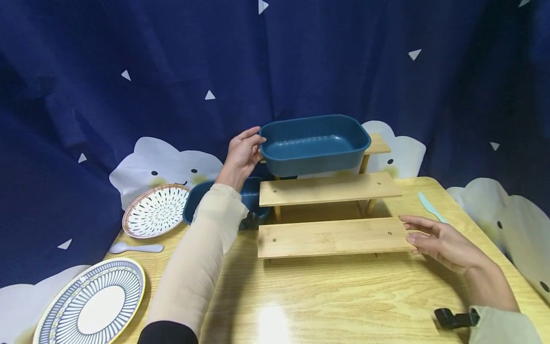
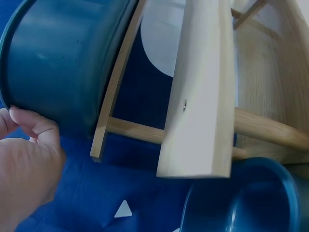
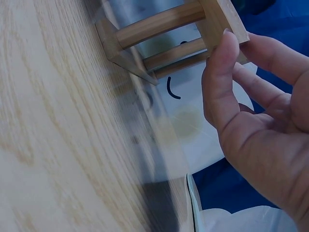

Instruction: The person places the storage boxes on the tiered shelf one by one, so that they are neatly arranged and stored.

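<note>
My left hand (image 1: 241, 155) grips the left end of a dark blue rectangular plastic basin (image 1: 318, 163) at its rim. That basin is upright over the top board of a three-tier wooden rack (image 1: 333, 236); the left wrist view shows its wall (image 2: 58, 63) right beside the top board's edge. With thumb and fingers, my right hand (image 1: 447, 246) pinches the right end of the rack's lowest board, which also shows in the right wrist view (image 3: 224, 24). A second blue basin (image 1: 253, 191) stands left of the rack, partly hidden behind my left forearm.
On the left lie a speckled plate (image 1: 159, 210) with a brown rim, a pale spoon (image 1: 137, 248) and a blue-patterned plate (image 1: 103, 308). A mint-green knife (image 1: 431, 207) lies at the right on the wooden table (image 1: 326, 291). A navy curtain (image 1: 185, 57) hangs behind.
</note>
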The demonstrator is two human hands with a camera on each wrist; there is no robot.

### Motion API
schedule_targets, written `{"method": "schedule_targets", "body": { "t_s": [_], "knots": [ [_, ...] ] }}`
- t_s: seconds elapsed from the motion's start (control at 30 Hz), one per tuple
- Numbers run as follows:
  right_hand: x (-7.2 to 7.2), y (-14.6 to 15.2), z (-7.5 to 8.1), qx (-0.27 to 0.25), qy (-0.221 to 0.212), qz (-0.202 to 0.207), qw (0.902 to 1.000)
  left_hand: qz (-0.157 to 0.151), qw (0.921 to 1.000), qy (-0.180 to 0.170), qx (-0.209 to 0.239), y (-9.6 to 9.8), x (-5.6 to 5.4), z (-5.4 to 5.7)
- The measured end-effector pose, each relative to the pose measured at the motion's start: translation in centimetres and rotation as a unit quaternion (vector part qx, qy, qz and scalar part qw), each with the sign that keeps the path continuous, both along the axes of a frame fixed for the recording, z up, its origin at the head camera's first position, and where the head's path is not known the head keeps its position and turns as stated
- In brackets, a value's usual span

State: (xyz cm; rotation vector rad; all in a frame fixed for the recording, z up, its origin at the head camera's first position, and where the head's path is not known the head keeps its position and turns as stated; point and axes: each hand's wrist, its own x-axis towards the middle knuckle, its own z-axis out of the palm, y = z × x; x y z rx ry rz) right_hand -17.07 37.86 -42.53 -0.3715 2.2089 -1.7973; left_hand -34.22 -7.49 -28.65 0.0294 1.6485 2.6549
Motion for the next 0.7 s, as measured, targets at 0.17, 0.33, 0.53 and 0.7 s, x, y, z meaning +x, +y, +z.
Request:
{"method": "schedule_targets", "body": {
  "t_s": [0.17,0.33,0.53,0.7],
  "knots": [
    [-0.1,-0.2,-0.1,-0.013,0.004,0.006,0.9999,-0.001,0.9998,-0.002,-0.018,0.3,-0.7,0.4],
    [0.0,-0.4,-0.3,-0.033,0.001,0.014,0.9994,0.003,0.9994,-0.009,-0.034,0.4,-1.2,0.6],
    [0.0,-0.4,-0.2,-0.047,0.003,0.023,0.9986,0.008,0.9988,-0.014,-0.046,0.9,-1.6,0.7],
    [0.1,-0.3,0.0,-0.051,0.004,0.022,0.9984,0.003,0.9995,-0.013,-0.03,1.5,-1.9,0.7]
  ]
}}
